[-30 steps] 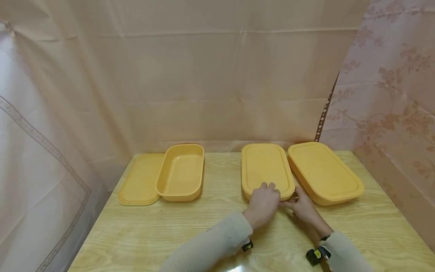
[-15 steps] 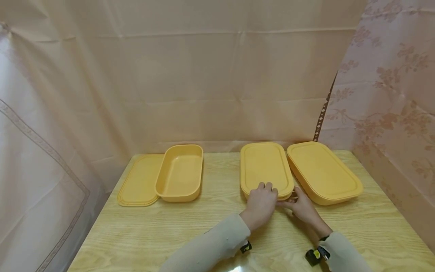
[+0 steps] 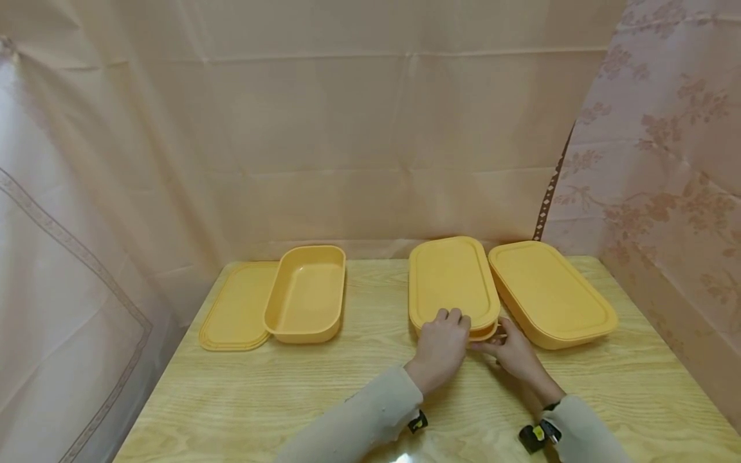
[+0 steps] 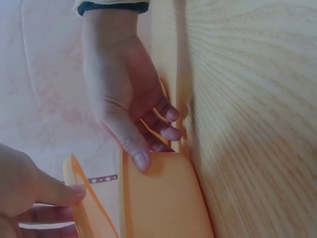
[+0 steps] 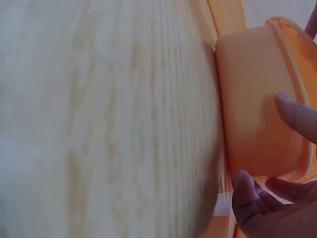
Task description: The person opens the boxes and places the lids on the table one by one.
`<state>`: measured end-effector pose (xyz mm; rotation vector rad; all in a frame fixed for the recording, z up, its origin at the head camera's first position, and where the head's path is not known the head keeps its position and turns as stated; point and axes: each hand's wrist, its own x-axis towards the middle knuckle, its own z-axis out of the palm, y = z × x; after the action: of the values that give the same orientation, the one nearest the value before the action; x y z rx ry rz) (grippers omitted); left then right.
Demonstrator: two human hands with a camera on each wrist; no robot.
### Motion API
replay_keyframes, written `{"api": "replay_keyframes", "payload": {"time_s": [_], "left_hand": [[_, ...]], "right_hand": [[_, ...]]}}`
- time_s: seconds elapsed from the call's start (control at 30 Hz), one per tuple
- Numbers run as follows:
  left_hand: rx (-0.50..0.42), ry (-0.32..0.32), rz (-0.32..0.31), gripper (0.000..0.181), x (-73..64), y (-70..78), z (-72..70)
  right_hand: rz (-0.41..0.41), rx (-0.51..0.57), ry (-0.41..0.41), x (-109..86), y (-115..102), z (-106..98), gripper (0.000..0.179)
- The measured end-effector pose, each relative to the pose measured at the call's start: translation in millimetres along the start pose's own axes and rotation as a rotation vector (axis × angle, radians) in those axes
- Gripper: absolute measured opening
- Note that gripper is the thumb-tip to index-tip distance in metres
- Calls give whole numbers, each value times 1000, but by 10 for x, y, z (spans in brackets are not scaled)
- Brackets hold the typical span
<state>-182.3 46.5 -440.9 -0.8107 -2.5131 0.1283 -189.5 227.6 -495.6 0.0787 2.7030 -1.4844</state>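
My left hand (image 3: 439, 347) grips the near edge of a yellow lid (image 3: 451, 276). In the left wrist view its thumb and fingers pinch the lid's rim, which stands tilted up from the yellow food container (image 4: 163, 198). A gap shows between lid and container at the near end. At the container's near right corner, my right hand (image 3: 515, 357) holds the body. The thumb lies on the near wall and the other fingers reach round the side, as the right wrist view shows. The container's inside is mostly hidden by the lid.
A second lidded yellow container (image 3: 556, 292) stands close on the right. Towards the left is an uncovered yellow container (image 3: 309, 296), overlapping a loose lid (image 3: 240, 308) on the wooden table (image 3: 289, 399). A beige curtain (image 3: 324, 141) hangs behind the table.
The lid's near edge has come up off the container, and the gap beneath it has widened. My left hand has shifted slightly left with it; the right hand stays at the corner.
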Motion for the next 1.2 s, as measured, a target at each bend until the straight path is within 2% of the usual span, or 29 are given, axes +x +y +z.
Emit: {"api": "replay_keyframes", "payload": {"time_s": [0.33, 0.67, 0.93, 1.2], "left_hand": [[-63, 66, -39, 28, -37, -26, 22], [-122, 147, -51, 33, -82, -73, 33], [-132, 263, -85, 16, -87, -102, 66], [-180, 292, -93, 12, -102, -147, 58]], "right_hand": [[-1, 39, -1, 5, -2, -3, 81], [-2, 32, 11, -5, -12, 1, 80], [-12, 18, 23, 26, -3, -6, 82], [-21, 42, 18, 5, -17, -10, 83]]}}
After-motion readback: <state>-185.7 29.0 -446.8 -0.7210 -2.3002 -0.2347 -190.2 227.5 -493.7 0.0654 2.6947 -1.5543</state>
